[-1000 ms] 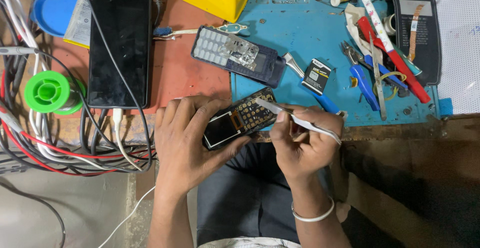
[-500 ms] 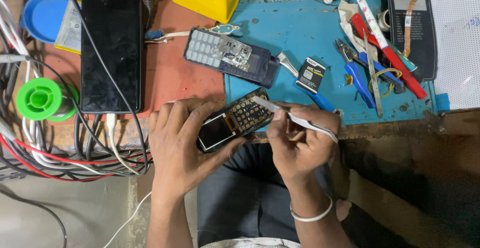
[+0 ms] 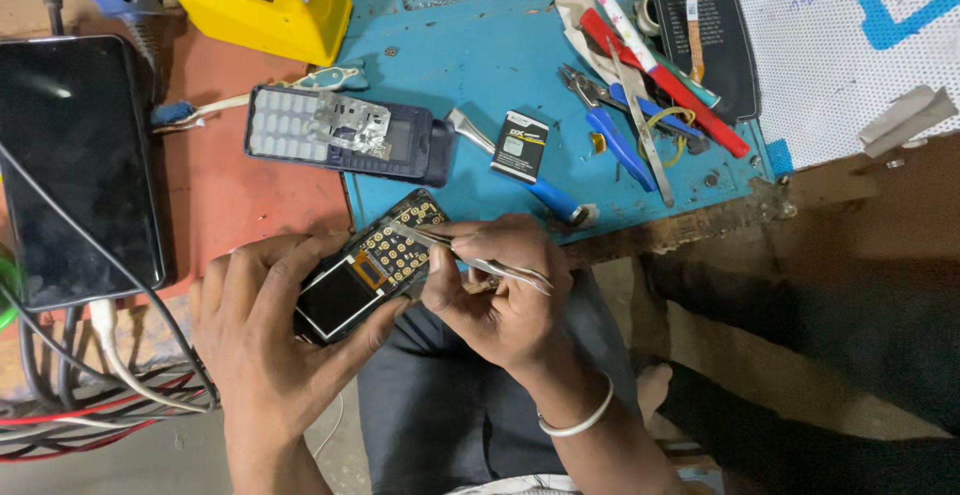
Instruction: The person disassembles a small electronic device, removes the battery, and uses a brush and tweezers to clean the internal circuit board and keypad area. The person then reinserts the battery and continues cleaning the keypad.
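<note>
Since the earlier frame the view has come closer and shifted to the right; both hands have kept their grip on the same things in front of the person's lap, at the near edge of the surface. The left hand [image 3: 265, 340] is closed around the opened phone [image 3: 372, 277], fingers under it and thumb along its lower side. The phone has no front cover — its dark board shows rows of round gold key contacts, and a small black screen with a pale frame sits at the lower left end. It lies tilted, keypad end pointing up toward the blue mat [image 3: 480, 45]. The right hand [image 3: 500, 295] pinches a pair of metal tweezers [image 3: 470, 255], thumb and fingers shut on them, and their tips rest on the keypad contacts. On the mat lie a dark blue phone housing [image 3: 345, 135] with pale keys, a small black battery [image 3: 520, 147] and a blue-handled tool [image 3: 545, 195]. A black smartphone [image 3: 75, 165] lies at the left — cables run across it.
</note>
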